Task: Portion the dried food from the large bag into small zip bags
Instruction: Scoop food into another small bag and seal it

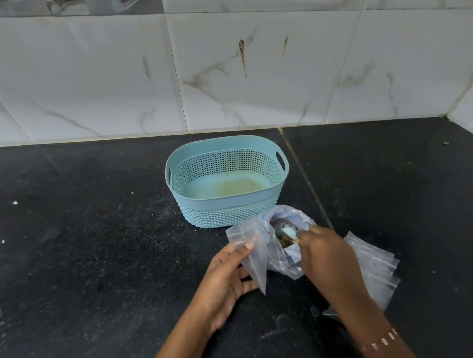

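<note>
Pinched between thumb and fingers of the left hand (224,276), a small zip bag (248,254) is held by its side, mouth up and its lower corner pointing down toward the desk (95,242). The right hand (325,253) is curled, its fingertips at the mouth of the large bag (285,231), where a pale scoop (289,233) appears to be gripped; the grip itself is mostly hidden by the back of the hand. Dark dried food (282,241) is seen inside the large bag, which sits just at 5 o'clock of the blue basket (227,179), touching or nearly touching its wall.

The zip bag is judged very light, limp and slippery; it will collapse unless its mouth is kept spread, so hold is best taken at the stiffer zip strip near the top, not on the thin film. The large bag is equally soft and likely to slump or tip when scooped from. The food looks loose and dry and will probably scatter if spilled.

More zip bags (374,270) lie stacked at 3 o'clock of the right hand, close enough to be brushed by the wrist. Open desk is seen at 9 o'clock and at 2 o'clock; the tiled wall (223,69) closes off 12 o'clock behind the basket. No desk edge is visible toward the person.
</note>
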`<state>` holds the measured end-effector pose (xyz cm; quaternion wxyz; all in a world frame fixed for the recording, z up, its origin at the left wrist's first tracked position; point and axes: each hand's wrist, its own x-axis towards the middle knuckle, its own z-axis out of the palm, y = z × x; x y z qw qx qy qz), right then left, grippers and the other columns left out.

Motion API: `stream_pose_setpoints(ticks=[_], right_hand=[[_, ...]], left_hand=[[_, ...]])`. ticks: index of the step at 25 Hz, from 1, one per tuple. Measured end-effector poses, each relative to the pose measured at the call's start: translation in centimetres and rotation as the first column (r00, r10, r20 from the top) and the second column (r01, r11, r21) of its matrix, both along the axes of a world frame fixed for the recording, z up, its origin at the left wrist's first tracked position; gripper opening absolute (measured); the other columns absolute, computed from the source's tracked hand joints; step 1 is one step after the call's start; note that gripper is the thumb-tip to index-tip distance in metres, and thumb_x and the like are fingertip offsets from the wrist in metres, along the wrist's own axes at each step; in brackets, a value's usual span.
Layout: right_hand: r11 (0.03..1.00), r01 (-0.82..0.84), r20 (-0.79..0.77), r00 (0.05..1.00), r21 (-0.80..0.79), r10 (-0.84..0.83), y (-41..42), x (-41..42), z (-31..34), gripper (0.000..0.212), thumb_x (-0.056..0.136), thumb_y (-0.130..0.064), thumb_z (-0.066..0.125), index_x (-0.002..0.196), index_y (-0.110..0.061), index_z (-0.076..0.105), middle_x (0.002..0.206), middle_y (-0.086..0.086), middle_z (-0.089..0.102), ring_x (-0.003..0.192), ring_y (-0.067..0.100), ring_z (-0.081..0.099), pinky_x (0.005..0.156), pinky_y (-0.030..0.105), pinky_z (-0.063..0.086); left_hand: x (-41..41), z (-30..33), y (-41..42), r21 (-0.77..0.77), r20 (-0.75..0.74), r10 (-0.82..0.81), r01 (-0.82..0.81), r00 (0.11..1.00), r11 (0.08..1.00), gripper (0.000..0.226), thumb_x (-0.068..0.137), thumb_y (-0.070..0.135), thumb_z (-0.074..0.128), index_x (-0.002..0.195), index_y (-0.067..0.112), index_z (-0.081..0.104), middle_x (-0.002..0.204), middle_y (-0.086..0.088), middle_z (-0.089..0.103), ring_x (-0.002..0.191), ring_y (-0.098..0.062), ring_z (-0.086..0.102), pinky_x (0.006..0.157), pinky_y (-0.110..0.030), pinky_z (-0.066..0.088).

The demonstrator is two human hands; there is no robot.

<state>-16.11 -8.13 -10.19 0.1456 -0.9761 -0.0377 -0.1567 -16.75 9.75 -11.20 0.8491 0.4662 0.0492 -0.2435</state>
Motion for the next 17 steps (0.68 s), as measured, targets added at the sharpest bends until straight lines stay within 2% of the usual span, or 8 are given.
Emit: stream_pose_setpoints(ticks=[3, 5, 7, 11, 13, 15, 17], right_hand=[[0.993, -0.014, -0.028, 0.999, 0.118, 0.018, 0.01, -0.29, 0.01, 0.011, 0.072, 0.003, 0.069, 0.073, -0.007, 0.071, 0.057, 0.000, 0.059, 0.050, 0.013, 0.052, 0.041, 0.021, 0.041], [0.993, 0.020, -0.044, 0.999, 0.115, -0.015, -0.15, -0.20, 0.22, 0.009, 0.076, 0.000, 0.066, 0.074, -0.006, 0.071, 0.060, 0.002, 0.061, 0.053, 0.016, 0.055, 0.044, 0.028, 0.048], [0.991, 0.046, -0.105, 0.994, 0.128, -0.032, -0.07, -0.08, 0.42, 0.012, 0.082, -0.004, 0.060, 0.077, -0.006, 0.071, 0.066, 0.003, 0.065, 0.058, 0.016, 0.058, 0.051, 0.030, 0.051], [0.948, 0.100, -0.191, 0.981, 0.302, -0.043, 0.67, -0.35, 0.76, 0.017, 0.089, -0.011, 0.055, 0.081, -0.009, 0.070, 0.075, 0.003, 0.068, 0.067, 0.014, 0.062, 0.063, 0.027, 0.052], [0.911, 0.148, -0.233, 0.971, 0.385, -0.060, 0.83, -0.33, 0.81, 0.016, 0.089, -0.011, 0.055, 0.091, -0.008, 0.071, 0.084, 0.003, 0.070, 0.072, 0.011, 0.062, 0.064, 0.018, 0.048], [0.883, 0.180, -0.280, 0.958, 0.434, -0.057, 0.71, -0.07, 0.76, 0.017, 0.089, -0.009, 0.055, 0.095, -0.006, 0.071, 0.080, 0.001, 0.068, 0.065, 0.006, 0.057, 0.057, 0.008, 0.041], [0.869, 0.205, -0.333, 0.942, 0.451, -0.050, 0.55, 0.19, 0.64, 0.017, 0.089, -0.008, 0.054, 0.090, -0.005, 0.071, 0.065, -0.004, 0.060, 0.053, 0.005, 0.052, 0.049, 0.009, 0.038]], left_hand=[[0.04, -0.02, 0.11, -0.001, -0.010, 0.016, -0.016, 1.000, 1.000, 0.040, 0.075, 0.028, 0.062, 0.109, 0.007, 0.057, 0.093, -0.009, 0.073, 0.085, -0.022, 0.069, 0.081, -0.043, 0.054], [-0.02, -0.14, 0.07, -0.003, -0.011, 0.020, -0.020, 1.000, 1.000, 0.037, 0.077, 0.027, 0.063, 0.109, 0.008, 0.057, 0.094, -0.009, 0.073, 0.085, -0.021, 0.069, 0.082, -0.043, 0.054], [-0.06, -0.22, 0.06, -0.015, -0.009, 0.029, -0.029, 1.000, 0.999, 0.037, 0.076, 0.027, 0.061, 0.108, 0.009, 0.059, 0.095, -0.010, 0.072, 0.086, -0.022, 0.069, 0.081, -0.042, 0.055], [0.24, -0.35, 0.09, -0.044, 0.008, 0.069, -0.068, 0.998, 0.997, 0.037, 0.074, 0.029, 0.063, 0.106, 0.009, 0.065, 0.107, -0.016, 0.069, 0.096, -0.027, 0.065, 0.090, -0.041, 0.051], [0.48, -0.37, 0.07, -0.055, 0.024, 0.073, -0.071, 0.997, 0.996, 0.043, 0.072, 0.029, 0.067, 0.108, 0.006, 0.065, 0.111, -0.018, 0.067, 0.100, -0.028, 0.064, 0.092, -0.040, 0.050], [0.72, -0.36, -0.14, -0.081, 0.042, 0.072, -0.069, 0.997, 0.994, 0.047, 0.074, 0.027, 0.065, 0.113, 0.001, 0.061, 0.112, -0.019, 0.066, 0.101, -0.026, 0.064, 0.089, -0.035, 0.053], [0.90, -0.15, -0.53, -0.110, 0.055, 0.075, -0.069, 0.996, 0.992, 0.039, 0.078, 0.023, 0.060, 0.110, 0.002, 0.063, 0.107, -0.016, 0.068, 0.096, -0.022, 0.066, 0.084, -0.031, 0.056]])
